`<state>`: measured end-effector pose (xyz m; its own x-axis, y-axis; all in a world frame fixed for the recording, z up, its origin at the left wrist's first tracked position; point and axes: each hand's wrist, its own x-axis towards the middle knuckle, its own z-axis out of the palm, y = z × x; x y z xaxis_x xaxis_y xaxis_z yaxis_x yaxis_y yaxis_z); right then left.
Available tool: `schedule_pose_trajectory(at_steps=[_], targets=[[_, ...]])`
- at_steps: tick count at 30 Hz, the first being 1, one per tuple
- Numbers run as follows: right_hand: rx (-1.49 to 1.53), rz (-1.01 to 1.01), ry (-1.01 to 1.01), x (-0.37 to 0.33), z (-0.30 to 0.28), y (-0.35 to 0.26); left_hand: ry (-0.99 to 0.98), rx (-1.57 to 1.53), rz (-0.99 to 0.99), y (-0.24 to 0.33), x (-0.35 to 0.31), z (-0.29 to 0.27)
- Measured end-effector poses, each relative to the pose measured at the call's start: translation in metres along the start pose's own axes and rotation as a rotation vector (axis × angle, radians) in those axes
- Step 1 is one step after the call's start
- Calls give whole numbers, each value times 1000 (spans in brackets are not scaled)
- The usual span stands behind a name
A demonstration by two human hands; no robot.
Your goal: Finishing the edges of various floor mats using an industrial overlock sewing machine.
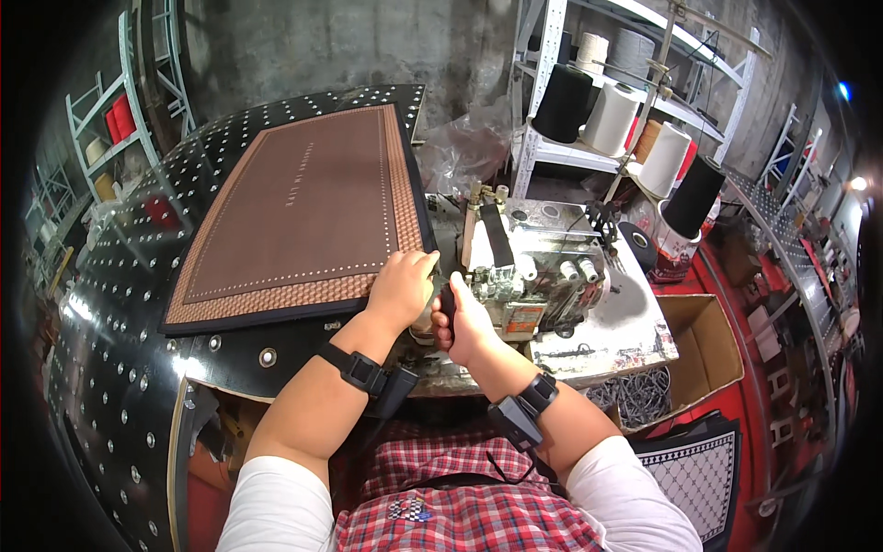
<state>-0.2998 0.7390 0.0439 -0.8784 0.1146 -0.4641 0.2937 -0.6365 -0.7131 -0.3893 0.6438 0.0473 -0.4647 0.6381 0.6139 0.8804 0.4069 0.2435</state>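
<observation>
The left hand (pixel 405 287) lies palm down over the near right corner of a brown mat (pixel 294 207), its fingers close together and lightly bent toward the right; whether they pinch the edge or only press on it I cannot tell. The mat stretches away from that hand, ahead and to its left, flat on a black table (pixel 106 373) dotted with shiny metal studs; it has a tan woven-look border, a dotted pale line inside that and a dark edging all round. Just right of the left hand and slightly nearer the body, the right hand (pixel 469 327) is closed, thumb uppermost, with its fingers curled about a small dark object (pixel 448 302); most of this is hidden, so its kind cannot be made out. Directly beyond and to the right of the right hand stands a sewing machine (pixel 543 253), on a worn pale worktop (pixel 635 331). Farther off in the same direction, cones of thread in black, white and tan stand by a white metal shelf (pixel 575 158). Well to the right of the right hand is an open cardboard box (pixel 708 345), and nearer the body on that side a black-and-white patterned mat (pixel 694 478) leans low by the red floor (pixel 736 400). Each forearm wears a black strap near the wrist.
</observation>
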Motion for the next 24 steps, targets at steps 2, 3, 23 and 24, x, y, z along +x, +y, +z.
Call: schedule_pose_trajectory(at_steps=[2, 3, 23, 24], targets=[[98, 20, 42, 3, 6, -1, -44, 5, -16, 1, 1, -1], [121, 23, 42, 3, 9, -2, -49, 2, -16, 1, 1, -1], [408, 11, -170, 5, 12, 4, -38, -42, -19, -1, 4, -3], [387, -3, -242, 5, 11, 3, -37, -43, -20, -3, 4, -5]])
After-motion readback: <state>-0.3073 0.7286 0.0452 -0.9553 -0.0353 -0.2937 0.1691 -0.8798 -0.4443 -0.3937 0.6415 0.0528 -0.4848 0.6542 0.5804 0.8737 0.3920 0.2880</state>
